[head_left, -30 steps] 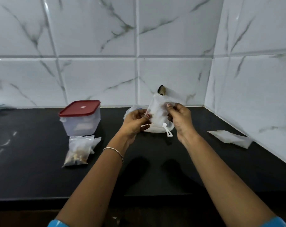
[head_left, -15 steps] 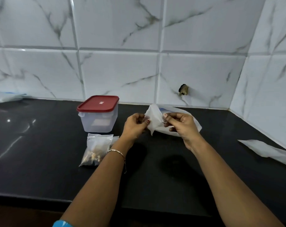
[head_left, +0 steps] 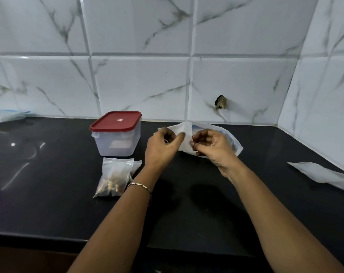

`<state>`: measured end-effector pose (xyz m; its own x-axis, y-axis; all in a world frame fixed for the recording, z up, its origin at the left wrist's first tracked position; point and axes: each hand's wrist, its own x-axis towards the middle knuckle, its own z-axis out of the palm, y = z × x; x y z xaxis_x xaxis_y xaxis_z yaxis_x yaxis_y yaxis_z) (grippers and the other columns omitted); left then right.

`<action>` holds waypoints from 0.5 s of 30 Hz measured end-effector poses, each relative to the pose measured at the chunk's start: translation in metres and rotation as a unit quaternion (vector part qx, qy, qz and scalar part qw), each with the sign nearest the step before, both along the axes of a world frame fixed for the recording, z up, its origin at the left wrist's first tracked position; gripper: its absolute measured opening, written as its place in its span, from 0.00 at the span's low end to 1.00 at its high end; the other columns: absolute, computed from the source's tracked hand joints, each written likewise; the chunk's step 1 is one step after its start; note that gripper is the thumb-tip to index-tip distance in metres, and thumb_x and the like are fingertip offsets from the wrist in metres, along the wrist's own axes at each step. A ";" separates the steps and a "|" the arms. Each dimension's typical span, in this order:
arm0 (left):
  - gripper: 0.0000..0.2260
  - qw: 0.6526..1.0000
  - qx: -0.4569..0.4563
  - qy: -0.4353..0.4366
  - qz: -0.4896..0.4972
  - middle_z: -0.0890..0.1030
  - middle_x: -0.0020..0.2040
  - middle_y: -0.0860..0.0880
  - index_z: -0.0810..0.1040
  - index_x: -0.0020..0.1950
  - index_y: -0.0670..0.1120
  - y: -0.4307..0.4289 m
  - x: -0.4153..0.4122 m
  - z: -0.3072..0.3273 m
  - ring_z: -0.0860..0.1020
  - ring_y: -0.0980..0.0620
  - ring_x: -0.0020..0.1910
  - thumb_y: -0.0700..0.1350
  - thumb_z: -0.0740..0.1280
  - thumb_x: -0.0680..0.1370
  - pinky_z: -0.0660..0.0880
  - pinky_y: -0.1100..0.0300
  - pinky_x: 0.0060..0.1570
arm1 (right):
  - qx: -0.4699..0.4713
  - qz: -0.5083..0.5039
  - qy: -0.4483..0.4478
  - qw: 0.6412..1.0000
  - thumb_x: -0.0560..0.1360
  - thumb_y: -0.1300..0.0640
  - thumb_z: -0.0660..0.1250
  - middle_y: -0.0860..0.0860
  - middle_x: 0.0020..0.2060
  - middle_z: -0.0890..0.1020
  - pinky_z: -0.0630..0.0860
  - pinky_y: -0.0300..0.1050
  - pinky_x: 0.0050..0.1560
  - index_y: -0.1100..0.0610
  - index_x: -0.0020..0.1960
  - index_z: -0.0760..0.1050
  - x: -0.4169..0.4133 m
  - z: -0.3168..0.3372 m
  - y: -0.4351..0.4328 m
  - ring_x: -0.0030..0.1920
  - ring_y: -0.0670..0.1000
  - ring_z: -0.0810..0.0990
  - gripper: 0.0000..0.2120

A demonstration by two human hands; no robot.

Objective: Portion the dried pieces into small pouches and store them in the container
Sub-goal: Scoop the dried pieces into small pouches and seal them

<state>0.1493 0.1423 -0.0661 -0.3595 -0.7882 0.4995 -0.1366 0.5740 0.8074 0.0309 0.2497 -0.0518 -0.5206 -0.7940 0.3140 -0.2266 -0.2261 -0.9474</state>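
Over the black counter [head_left: 49, 203], my left hand [head_left: 163, 148] and my right hand [head_left: 212, 148] each pinch one side of a small white translucent pouch [head_left: 184, 138], held just above a larger white bag [head_left: 232, 142] lying behind it. To the left stands a clear plastic container [head_left: 118, 138] with a red lid [head_left: 116, 121] closed on it. In front of the container lies a small clear pouch [head_left: 114, 178] filled with brown dried pieces, with a second pouch partly under it.
A crumpled white plastic sheet [head_left: 322, 174] lies at the right by the tiled side wall. Another bag with blue trim [head_left: 7, 117] sits at the far left edge. A dark hole [head_left: 220, 102] marks the tiled back wall. The counter's front edge runs below my forearms.
The camera view has shifted so the scene sits further right. My hands have lowered the white pouch from upright near the wall to just above the larger bag, still pinching it.
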 end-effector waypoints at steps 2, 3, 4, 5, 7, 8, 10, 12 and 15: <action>0.15 0.998 0.026 -0.010 -0.048 0.76 0.31 0.57 0.75 0.35 0.51 0.003 -0.001 0.000 0.73 0.58 0.31 0.59 0.71 0.72 0.71 0.59 0.36 | -0.006 0.011 -0.002 1.000 0.70 0.71 0.73 0.52 0.37 0.82 0.78 0.36 0.37 0.57 0.46 0.74 0.004 -0.001 -0.001 0.36 0.46 0.81 0.13; 0.15 0.998 0.023 -0.019 -0.054 0.76 0.30 0.57 0.75 0.35 0.51 0.004 -0.001 -0.001 0.72 0.59 0.30 0.59 0.71 0.72 0.70 0.60 0.34 | -0.006 0.013 0.003 1.000 0.69 0.71 0.73 0.52 0.37 0.82 0.78 0.37 0.38 0.56 0.46 0.74 0.005 -0.001 -0.001 0.36 0.46 0.81 0.14; 0.14 0.998 0.015 -0.023 -0.052 0.75 0.29 0.57 0.74 0.34 0.51 0.004 -0.002 0.000 0.71 0.60 0.29 0.58 0.71 0.73 0.69 0.61 0.33 | -0.005 0.015 0.008 1.000 0.69 0.71 0.73 0.52 0.36 0.82 0.78 0.36 0.39 0.56 0.46 0.74 0.007 -0.002 -0.002 0.36 0.46 0.81 0.14; 0.13 0.999 0.011 -0.021 -0.048 0.75 0.29 0.57 0.75 0.34 0.51 0.004 -0.002 0.000 0.71 0.60 0.28 0.57 0.71 0.73 0.68 0.62 0.33 | -0.003 0.018 0.011 1.000 0.69 0.71 0.73 0.52 0.36 0.83 0.78 0.36 0.40 0.57 0.46 0.74 0.009 -0.002 -0.002 0.35 0.46 0.82 0.14; 0.11 0.998 0.026 -0.003 -0.059 0.78 0.31 0.55 0.77 0.37 0.50 0.002 -0.002 0.001 0.74 0.57 0.31 0.54 0.72 0.74 0.72 0.59 0.34 | 0.000 0.026 0.011 1.000 0.69 0.71 0.73 0.52 0.35 0.83 0.77 0.34 0.39 0.58 0.48 0.75 0.011 -0.002 -0.002 0.35 0.45 0.83 0.14; 0.09 0.996 0.045 0.010 -0.072 0.80 0.33 0.53 0.78 0.38 0.49 0.001 -0.002 0.001 0.77 0.55 0.32 0.52 0.71 0.74 0.75 0.57 0.35 | 0.001 0.027 0.010 1.000 0.69 0.71 0.73 0.53 0.35 0.83 0.77 0.34 0.39 0.58 0.48 0.75 0.011 -0.002 -0.002 0.35 0.45 0.83 0.14; 0.06 0.990 0.084 0.033 -0.104 0.81 0.34 0.50 0.79 0.41 0.47 0.001 -0.001 0.003 0.79 0.53 0.33 0.47 0.71 0.76 0.76 0.56 0.36 | 0.001 0.024 0.000 1.000 0.70 0.69 0.73 0.53 0.35 0.83 0.77 0.35 0.39 0.58 0.49 0.76 0.010 -0.003 -0.004 0.34 0.46 0.82 0.12; 0.04 0.986 0.097 0.033 -0.131 0.81 0.36 0.48 0.80 0.43 0.47 0.002 0.000 0.004 0.79 0.55 0.33 0.44 0.69 0.77 0.76 0.58 0.36 | -0.003 0.020 -0.018 1.000 0.72 0.65 0.72 0.53 0.35 0.82 0.78 0.37 0.38 0.58 0.49 0.76 0.009 -0.003 -0.006 0.34 0.48 0.81 0.08; 0.03 0.982 0.095 0.019 -0.163 0.83 0.41 0.43 0.80 0.47 0.45 0.005 0.002 0.006 0.79 0.57 0.33 0.42 0.68 0.78 0.76 0.65 0.33 | -0.012 0.007 -0.037 0.999 0.73 0.60 0.72 0.54 0.37 0.83 0.78 0.37 0.36 0.60 0.48 0.78 0.008 -0.004 -0.007 0.34 0.47 0.82 0.06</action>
<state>0.1517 0.1471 -0.0603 -0.5925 -0.7146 0.3719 0.0617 0.4200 0.9054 0.0393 0.2423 -0.0555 -0.5313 -0.7947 0.2936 -0.1530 -0.2508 -0.9559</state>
